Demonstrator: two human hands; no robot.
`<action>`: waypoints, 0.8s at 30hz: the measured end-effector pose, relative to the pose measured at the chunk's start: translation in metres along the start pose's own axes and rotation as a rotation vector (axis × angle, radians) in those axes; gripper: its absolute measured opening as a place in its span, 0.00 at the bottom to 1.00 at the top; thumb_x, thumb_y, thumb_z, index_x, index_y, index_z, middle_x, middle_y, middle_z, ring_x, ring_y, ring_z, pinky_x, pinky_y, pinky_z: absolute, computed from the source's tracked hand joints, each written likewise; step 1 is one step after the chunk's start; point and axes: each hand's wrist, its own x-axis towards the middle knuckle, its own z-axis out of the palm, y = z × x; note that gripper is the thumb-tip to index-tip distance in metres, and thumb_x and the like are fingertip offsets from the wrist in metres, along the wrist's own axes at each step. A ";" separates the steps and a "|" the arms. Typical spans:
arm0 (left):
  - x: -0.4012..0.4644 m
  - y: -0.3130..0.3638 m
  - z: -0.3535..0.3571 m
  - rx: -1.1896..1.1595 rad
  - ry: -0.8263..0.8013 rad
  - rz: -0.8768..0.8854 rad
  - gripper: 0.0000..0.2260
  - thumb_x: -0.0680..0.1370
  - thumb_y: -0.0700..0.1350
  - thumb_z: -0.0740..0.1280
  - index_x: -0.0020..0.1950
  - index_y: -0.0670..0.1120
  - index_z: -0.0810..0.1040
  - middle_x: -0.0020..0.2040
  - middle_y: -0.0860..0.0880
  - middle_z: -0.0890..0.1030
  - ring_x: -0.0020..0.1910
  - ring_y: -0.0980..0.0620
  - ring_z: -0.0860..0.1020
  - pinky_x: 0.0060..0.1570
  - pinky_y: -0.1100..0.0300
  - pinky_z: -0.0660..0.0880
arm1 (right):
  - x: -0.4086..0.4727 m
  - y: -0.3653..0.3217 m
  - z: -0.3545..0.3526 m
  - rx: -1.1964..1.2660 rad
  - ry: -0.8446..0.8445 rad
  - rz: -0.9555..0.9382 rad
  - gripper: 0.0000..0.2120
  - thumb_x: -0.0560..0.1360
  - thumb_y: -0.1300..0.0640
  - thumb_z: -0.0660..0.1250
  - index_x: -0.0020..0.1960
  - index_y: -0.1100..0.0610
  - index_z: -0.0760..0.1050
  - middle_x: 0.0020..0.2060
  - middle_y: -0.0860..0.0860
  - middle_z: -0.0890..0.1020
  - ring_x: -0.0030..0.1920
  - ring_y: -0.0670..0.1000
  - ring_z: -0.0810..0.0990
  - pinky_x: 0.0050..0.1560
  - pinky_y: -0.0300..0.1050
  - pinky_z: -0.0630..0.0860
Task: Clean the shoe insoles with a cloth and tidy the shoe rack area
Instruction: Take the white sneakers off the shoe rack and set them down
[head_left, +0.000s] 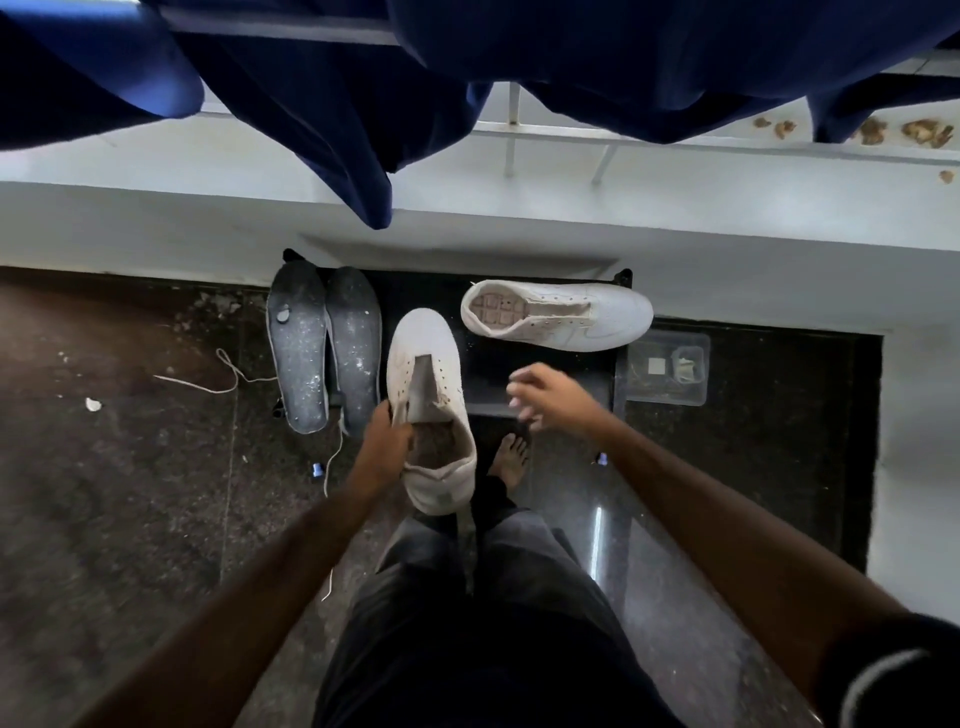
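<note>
My left hand (383, 451) grips the left rim of a white lace-less shoe (426, 358) and holds it in the air, toe pointing away from me. Its opening shows a dirty brown inside. My right hand (545, 392) hovers just right of that shoe with loosely spread fingers and holds nothing. A second white shoe (566, 314) lies on its side on the black shoe rack (493, 358), toe to the right. Two dusty grey insoles (298, 353) lie side by side at the rack's left end. No cloth is in view.
A white shoelace (228, 376) trails over the dark stone floor at the left. A clear plastic box (667, 369) with small items sits right of the rack. Blue fabric (332, 104) hangs over a white ledge behind. My bare foot (511, 460) stands below the rack.
</note>
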 end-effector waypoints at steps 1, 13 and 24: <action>-0.002 0.009 -0.010 0.038 0.006 0.036 0.18 0.69 0.43 0.62 0.58 0.41 0.76 0.51 0.42 0.82 0.49 0.43 0.81 0.48 0.48 0.79 | 0.012 -0.002 -0.001 0.070 0.043 0.079 0.28 0.80 0.47 0.69 0.74 0.58 0.66 0.55 0.59 0.82 0.45 0.52 0.82 0.45 0.50 0.80; 0.028 0.041 -0.062 0.214 -0.067 0.209 0.23 0.73 0.30 0.59 0.68 0.40 0.72 0.57 0.42 0.80 0.52 0.45 0.80 0.42 0.61 0.81 | 0.087 -0.048 0.034 0.828 0.295 0.423 0.27 0.81 0.43 0.60 0.76 0.55 0.64 0.51 0.61 0.81 0.44 0.61 0.83 0.39 0.54 0.80; 0.028 0.025 -0.065 0.248 -0.227 0.339 0.19 0.79 0.50 0.61 0.65 0.39 0.72 0.56 0.37 0.79 0.56 0.37 0.78 0.47 0.52 0.76 | -0.023 0.009 0.077 0.648 0.624 0.345 0.15 0.84 0.54 0.55 0.62 0.61 0.74 0.54 0.62 0.83 0.42 0.61 0.85 0.31 0.53 0.83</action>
